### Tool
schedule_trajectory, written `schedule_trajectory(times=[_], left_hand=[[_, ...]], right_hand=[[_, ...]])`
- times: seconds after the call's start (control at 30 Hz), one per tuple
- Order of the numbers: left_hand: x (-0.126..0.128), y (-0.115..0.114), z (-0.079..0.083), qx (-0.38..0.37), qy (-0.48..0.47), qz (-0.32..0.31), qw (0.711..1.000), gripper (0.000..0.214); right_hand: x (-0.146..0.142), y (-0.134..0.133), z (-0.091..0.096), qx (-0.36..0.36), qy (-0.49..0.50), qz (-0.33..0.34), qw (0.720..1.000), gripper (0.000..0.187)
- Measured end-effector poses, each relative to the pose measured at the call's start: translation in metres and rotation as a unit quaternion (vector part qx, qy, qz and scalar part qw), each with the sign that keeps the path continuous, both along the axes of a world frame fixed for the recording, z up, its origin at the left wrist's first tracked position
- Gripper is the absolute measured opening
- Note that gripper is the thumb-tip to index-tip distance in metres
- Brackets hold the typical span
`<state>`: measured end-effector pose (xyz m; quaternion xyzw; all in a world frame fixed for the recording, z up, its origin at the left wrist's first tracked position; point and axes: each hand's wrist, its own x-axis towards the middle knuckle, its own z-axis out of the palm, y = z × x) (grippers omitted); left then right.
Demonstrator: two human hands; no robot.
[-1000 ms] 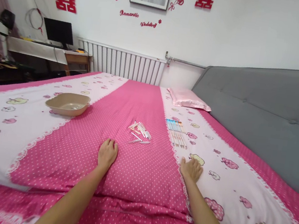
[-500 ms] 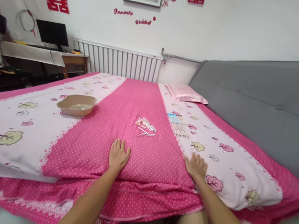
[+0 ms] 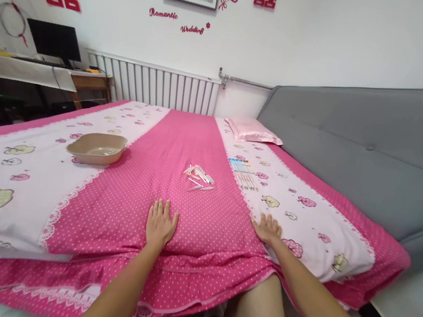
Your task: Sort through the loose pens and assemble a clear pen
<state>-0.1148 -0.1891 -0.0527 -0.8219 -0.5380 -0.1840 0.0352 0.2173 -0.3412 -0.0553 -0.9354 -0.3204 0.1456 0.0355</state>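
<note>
My left hand (image 3: 161,224) lies flat on the pink dotted bedspread (image 3: 110,207) near its front edge, fingers spread, holding nothing. Farther right, my right hand (image 3: 267,229) also rests open on the bedspread, beside the lace border. Beyond and between the hands is a loose pile of slim pens or sticks (image 3: 199,176), pale pink, white and orange; their exact kind is too small to tell. To its right, two neat rows of similar slim sticks (image 3: 243,173) lie side by side, the far row bluish, the near row brownish. A beige plastic basin (image 3: 90,154) sits at left with small indistinct items inside.
A pink pillow (image 3: 253,131) lies at the far right against the grey headboard (image 3: 357,126). Behind the bed are a white radiator (image 3: 154,85) and a desk (image 3: 88,81) with a black monitor (image 3: 53,42). My leg (image 3: 263,312) is below the bed's front edge.
The view has turned slightly right, so everything appears shifted left. Both hands stay flat on the bedspread, and the basin, pile and rows keep their places.
</note>
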Motion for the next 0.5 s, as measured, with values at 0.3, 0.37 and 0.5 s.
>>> schedule_trajectory(times=[0.3, 0.37, 0.5], left_hand=[[-0.0004, -0.0013, 0.0036, 0.002, 0.014, 0.002, 1.0, 0.065], [-0.0002, -0.0015, 0.0041, 0.002, 0.015, 0.003, 1.0, 0.065], [0.0002, -0.0006, 0.0022, 0.002, 0.013, 0.002, 1.0, 0.065]], right_hand=[[0.0001, 0.0001, 0.0005, -0.003, 0.007, 0.0, 1.0, 0.077], [0.0005, 0.0005, 0.0003, -0.005, 0.007, 0.0, 1.0, 0.077], [0.002, 0.0009, -0.0005, -0.009, 0.005, 0.0, 1.0, 0.078]])
